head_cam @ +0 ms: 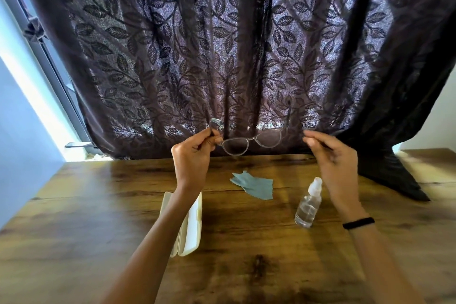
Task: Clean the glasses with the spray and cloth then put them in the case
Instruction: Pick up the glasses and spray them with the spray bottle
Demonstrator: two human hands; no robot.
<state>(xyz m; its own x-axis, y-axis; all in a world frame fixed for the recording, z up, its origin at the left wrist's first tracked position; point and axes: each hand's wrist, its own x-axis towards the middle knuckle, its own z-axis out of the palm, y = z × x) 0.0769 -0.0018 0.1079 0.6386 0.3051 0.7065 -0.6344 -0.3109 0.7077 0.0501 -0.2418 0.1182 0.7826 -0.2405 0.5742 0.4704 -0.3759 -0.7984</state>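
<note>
The left hand (193,155) pinches the clear-framed glasses (235,147) at the left end of the frame between thumb and curled forefinger, its other fingers folded into the palm. It holds them up over the far edge of the wooden counter (246,261), in front of a dark leaf-patterned curtain (222,44), with the lenses facing the person. The right temple arm stands up and away from the frame. The right hand (333,155) is raised just beside the right end of the frame, with a gap between them. Its fingers are loosely curled, thumb and forefinger tips close together, and nothing shows in its grasp. A black band (359,222) circles the right wrist. On the counter, a teal cleaning cloth (253,185) lies crumpled in the middle. A clear spray bottle (308,205) stands to the right of it, near the right forearm. A cream glasses case (191,224) lies nearer on the left, partly hidden under the left forearm
</note>
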